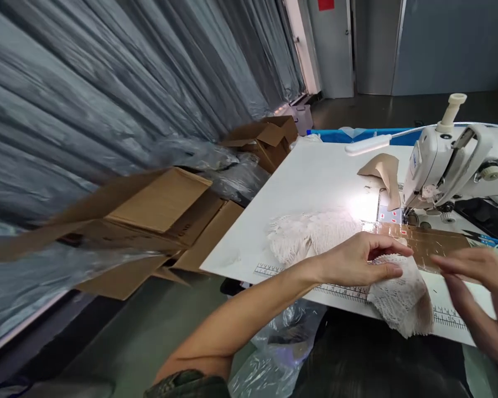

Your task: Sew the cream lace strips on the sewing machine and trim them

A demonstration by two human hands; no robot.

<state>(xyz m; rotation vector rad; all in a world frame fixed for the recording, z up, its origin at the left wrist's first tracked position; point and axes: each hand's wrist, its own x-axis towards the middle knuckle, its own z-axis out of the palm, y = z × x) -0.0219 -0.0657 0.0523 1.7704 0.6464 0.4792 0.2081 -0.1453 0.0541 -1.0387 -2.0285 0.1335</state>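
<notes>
My left hand (371, 258) reaches across the white table from the left, over a piece of white lace fabric (400, 293). Its thumb and fingers are apart, with the thumb lying against the lace. That piece hangs over the table's front edge. My right hand (479, 282) is slightly blurred at the right side, its fingers stretched out and apart, with nothing visible in it. More white lace fabric (311, 235) lies bunched to the left. Behind my hands is the white sewing machine (444, 160), its lamp lighting the needle area. Brown tape (434, 243) covers part of its bed.
A beige fabric scrap (384, 168) lies beside the machine head. Blue-handled scissors (496, 242) are at the right. A printed ruler (344, 292) runs along the table's front edge. Open cardboard boxes (161, 204) and clear plastic stand left, before a grey curtain (120, 72).
</notes>
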